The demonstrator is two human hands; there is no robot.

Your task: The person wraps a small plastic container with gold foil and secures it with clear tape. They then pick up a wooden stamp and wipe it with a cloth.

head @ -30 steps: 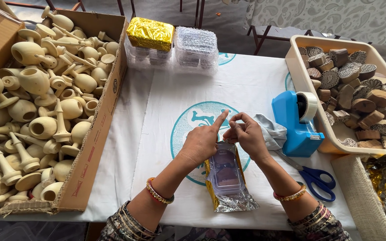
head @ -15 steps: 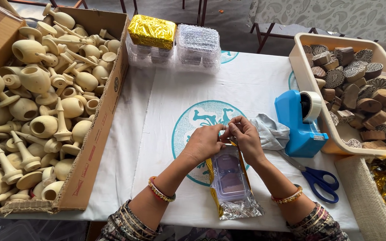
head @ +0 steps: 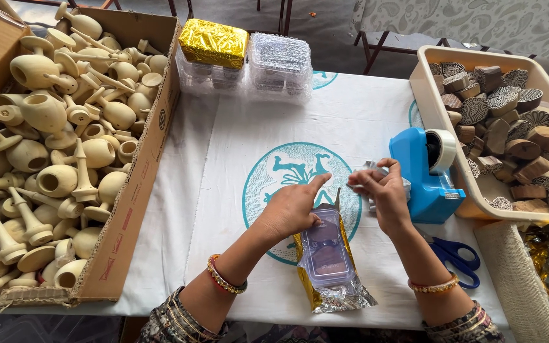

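while both hands work beside the tape dispenser (head: 428,171), one clear box (head: 328,254) in gold foil (head: 332,289) lies left of it, long axis pointing away from the person. left hand (head: 292,208) presses it, forefinger out; right hand (head: 382,190) pinches tape (head: 358,186). one scissors (head: 455,254) sits below the dispenser.

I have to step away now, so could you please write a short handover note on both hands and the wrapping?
Left hand: presses down the top of the clear plastic box lying on gold foil.
Right hand: pinches a strip of clear tape beside the blue tape dispenser.
Done: one gold-wrapped box on the stacked clear boxes at the far edge.
Left: foil is open along the sides; no tape visible on it.
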